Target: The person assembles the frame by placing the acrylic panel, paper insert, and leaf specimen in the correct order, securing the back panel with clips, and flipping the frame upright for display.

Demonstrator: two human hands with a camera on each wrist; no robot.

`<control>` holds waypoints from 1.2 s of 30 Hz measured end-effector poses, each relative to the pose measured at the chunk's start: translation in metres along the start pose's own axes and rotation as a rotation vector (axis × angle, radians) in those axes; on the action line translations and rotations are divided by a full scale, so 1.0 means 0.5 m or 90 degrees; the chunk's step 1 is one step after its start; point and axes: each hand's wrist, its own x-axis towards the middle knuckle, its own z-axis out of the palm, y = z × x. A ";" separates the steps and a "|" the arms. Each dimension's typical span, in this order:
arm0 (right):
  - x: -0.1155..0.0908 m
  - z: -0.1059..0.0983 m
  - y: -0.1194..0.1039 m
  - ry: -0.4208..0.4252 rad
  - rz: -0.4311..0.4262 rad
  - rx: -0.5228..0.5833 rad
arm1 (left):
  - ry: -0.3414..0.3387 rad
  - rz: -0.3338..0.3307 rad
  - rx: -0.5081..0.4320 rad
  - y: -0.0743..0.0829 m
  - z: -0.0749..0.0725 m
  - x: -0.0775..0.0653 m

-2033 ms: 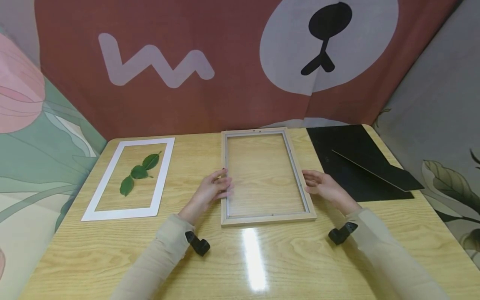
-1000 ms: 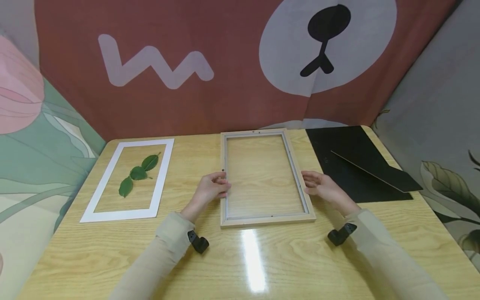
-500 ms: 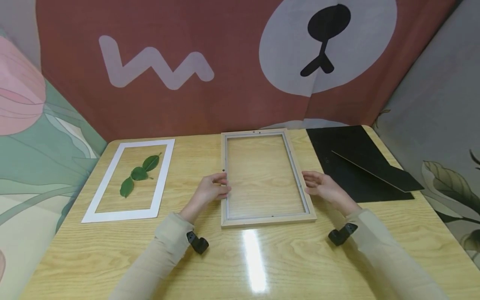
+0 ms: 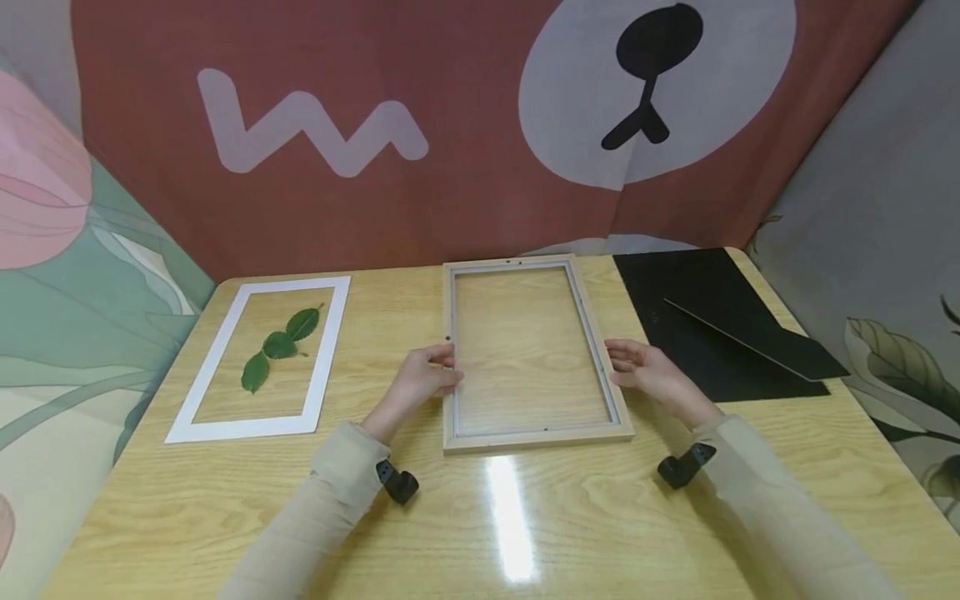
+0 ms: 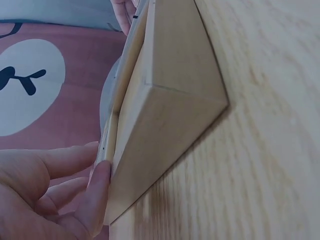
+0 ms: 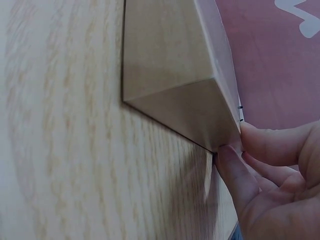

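A light wooden picture frame [image 4: 538, 437] lies at mid-table, a pale strip lining its inner edge and table grain showing through its middle. At its left rail, my left hand [image 4: 417, 382] pinches the edge with thumb and fingers. The left wrist view has its fingertips [image 5: 102, 172] against the upper edge of the wood. On the opposite side my right hand [image 4: 651, 372] holds the right rail. In the right wrist view one fingertip [image 6: 231, 156] presses the frame's outer side while another digit [image 6: 255, 136] lies at its upper edge.
On the left lies a white mat board [image 4: 247, 429] with a sprig of green leaves [image 4: 280, 345] inside its window. A black backing board [image 4: 693, 279] with a raised stand flap [image 4: 787, 350] lies on the right. A red printed cloth [image 4: 337, 217] hangs behind the wooden table [image 4: 465, 533].
Two seconds ago the left fingers were blurred and reached slightly farther over the rail; they have drawn back and settled there. The right hand and the frame stay in place.
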 end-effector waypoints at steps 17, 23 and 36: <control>-0.003 0.000 -0.002 -0.005 -0.006 0.003 | 0.013 0.041 0.146 -0.006 -0.006 0.004; -0.003 -0.001 0.000 -0.002 -0.003 0.004 | 0.005 0.034 0.139 -0.005 -0.007 0.005; -0.003 0.002 -0.001 0.002 0.000 -0.005 | 0.014 0.030 0.124 -0.007 -0.006 0.007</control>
